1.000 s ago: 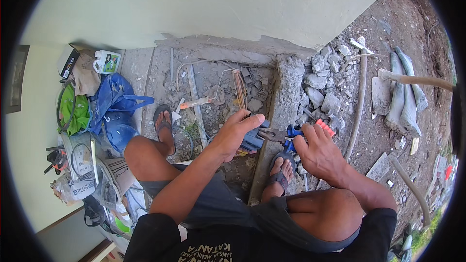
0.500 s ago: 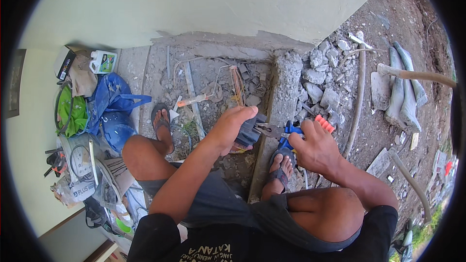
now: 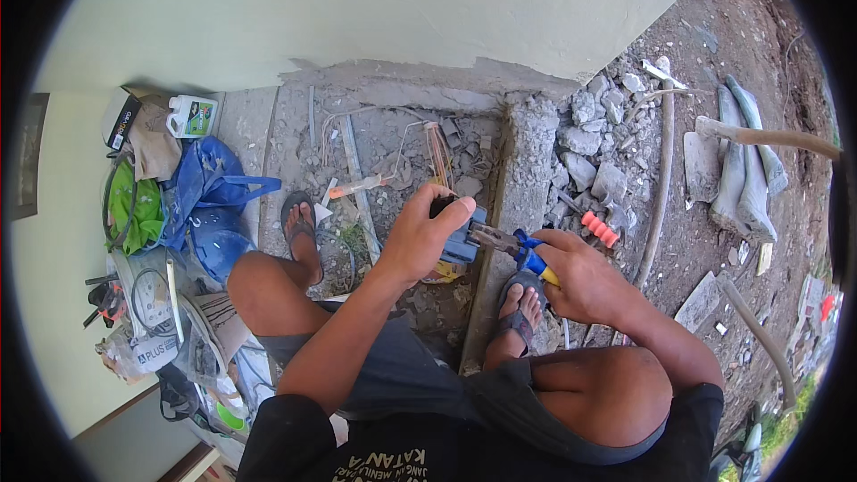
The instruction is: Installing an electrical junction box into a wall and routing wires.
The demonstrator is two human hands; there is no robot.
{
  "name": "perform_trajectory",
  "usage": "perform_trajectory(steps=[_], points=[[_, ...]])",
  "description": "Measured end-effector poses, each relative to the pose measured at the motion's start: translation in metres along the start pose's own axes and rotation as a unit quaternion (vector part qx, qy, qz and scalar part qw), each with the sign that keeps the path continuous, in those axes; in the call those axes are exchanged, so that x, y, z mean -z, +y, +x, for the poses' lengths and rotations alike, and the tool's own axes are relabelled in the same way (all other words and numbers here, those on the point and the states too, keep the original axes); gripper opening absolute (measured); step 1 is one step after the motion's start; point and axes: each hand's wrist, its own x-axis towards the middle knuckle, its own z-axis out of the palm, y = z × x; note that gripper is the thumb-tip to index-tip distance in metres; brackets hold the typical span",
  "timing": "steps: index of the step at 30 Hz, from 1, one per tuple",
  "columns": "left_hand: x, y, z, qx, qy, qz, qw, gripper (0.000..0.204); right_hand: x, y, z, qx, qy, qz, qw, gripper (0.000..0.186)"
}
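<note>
My left hand (image 3: pixel 418 236) is wrapped round a small dark grey box-shaped piece (image 3: pixel 461 245), held over the dug-out strip between my feet. In my right hand (image 3: pixel 585 281) is a pair of pliers (image 3: pixel 528 253) with blue and yellow handles, my fingers closed round them. The metal jaws reach the right side of the grey piece; whether they pinch its edge is too small to tell. My left fingers and thumb cover part of that piece.
Beyond my hands, a trowel with an orange handle (image 3: pixel 355 186) and bundled copper-coloured wires (image 3: pixel 439 150) lie in the rubble. A red-orange ribbed grip (image 3: pixel 599 228) lies right of a concrete ledge (image 3: pixel 525 161). Blue bag (image 3: pixel 217 180) at left; boots (image 3: pixel 745 170) and long-handled tools at right.
The pliers' handles have come closer together, and my right hand has shifted slightly left and down. The grey piece has turned in my left hand. The ribbed grip now shows fully.
</note>
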Motion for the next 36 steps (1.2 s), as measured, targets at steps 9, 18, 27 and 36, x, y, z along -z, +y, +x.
perform_trajectory(steps=[9, 18, 27, 36], points=[[0.003, -0.006, 0.002, 0.024, 0.03, 0.092, 0.995, 0.049, -0.015, 0.01, 0.006, 0.041, 0.013, -0.184, 0.982, 0.024], [-0.001, 0.024, -0.01, 0.299, -0.047, -0.23, 0.925, 0.043, -0.026, 0.026, 0.014, 0.069, 0.119, -0.27, 0.953, 0.02], [0.002, 0.002, -0.012, 0.059, -0.018, -0.119, 0.991, 0.031, -0.012, 0.01, 0.011, 0.05, 0.045, -0.096, 0.993, 0.04], [0.005, 0.004, -0.002, -0.012, -0.007, 0.022, 1.0, 0.043, -0.008, 0.017, 0.013, 0.028, -0.009, -0.105, 0.994, 0.041]])
